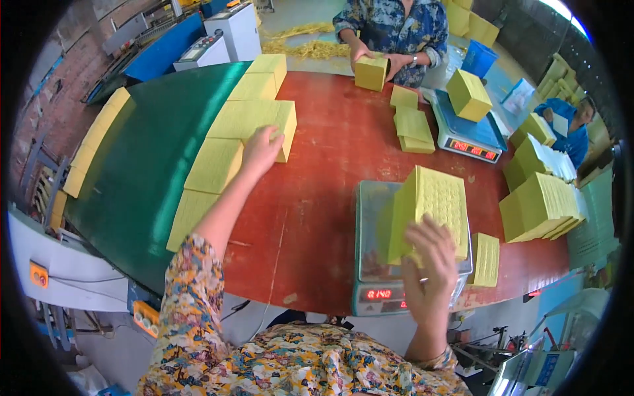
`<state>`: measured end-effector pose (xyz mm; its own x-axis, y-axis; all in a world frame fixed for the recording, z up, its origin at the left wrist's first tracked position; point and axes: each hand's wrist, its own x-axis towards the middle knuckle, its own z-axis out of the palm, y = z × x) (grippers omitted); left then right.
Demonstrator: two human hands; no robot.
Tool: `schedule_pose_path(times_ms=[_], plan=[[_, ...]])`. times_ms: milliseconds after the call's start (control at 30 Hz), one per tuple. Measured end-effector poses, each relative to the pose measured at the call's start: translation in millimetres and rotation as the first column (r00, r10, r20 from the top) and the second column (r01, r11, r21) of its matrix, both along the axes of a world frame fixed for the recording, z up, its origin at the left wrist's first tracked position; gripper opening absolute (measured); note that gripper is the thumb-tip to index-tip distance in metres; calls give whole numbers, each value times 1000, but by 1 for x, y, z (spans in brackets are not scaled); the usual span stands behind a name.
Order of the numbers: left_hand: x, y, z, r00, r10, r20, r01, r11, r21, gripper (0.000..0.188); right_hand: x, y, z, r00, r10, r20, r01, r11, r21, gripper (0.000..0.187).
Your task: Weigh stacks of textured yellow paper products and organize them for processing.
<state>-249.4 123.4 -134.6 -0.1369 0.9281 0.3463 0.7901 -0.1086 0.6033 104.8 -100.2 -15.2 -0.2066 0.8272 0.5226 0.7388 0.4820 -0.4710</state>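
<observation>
Over a stack of yellow paper (244,119) that juts from the green belt onto the red table, my left hand (262,150) is closed, its fingers curled at the stack's right end. My right hand (432,257) is open, fingers stretched and slightly blurred, at the near side of a tall yellow paper stack (441,195). That stack stands on a digital scale (368,264) with a lit red display. Whether my right hand touches the paper I cannot tell. Just right of the scale lies a thin bundle of yellow sheets (486,259).
The green belt (145,152) carries rows of yellow stacks along both edges. Across the red table (317,191), a co-worker (396,30) holds a yellow block (371,71) beside a second scale (470,135) bearing another block. More stacks (538,208) stand at right, near another person (568,129).
</observation>
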Motion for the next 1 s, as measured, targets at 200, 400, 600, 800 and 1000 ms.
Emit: schedule_pose_path(times_ms=[200,400,600,800,1000], plan=[[-48,127,-30,899,-13,-439,75,989,125,49,-63,-10,-41,979,104,-174,-138,971,-197,33],[-23,128,-32,852,-181,-491,170,983,-67,52,-82,-20,-72,949,-17,-315,-96,936,-340,31],[36,12,-10,637,-612,-468,660,747,-79,52,-104,-6,-62,929,112,-353,-210,944,-255,31],[80,-169,38,299,-954,17,883,270,-384,62,-106,22,-66,917,280,-285,-304,952,-43,38],[86,-284,51,289,-853,-436,829,450,-332,61,-127,37,-119,864,502,-38,-428,693,-581,39]])
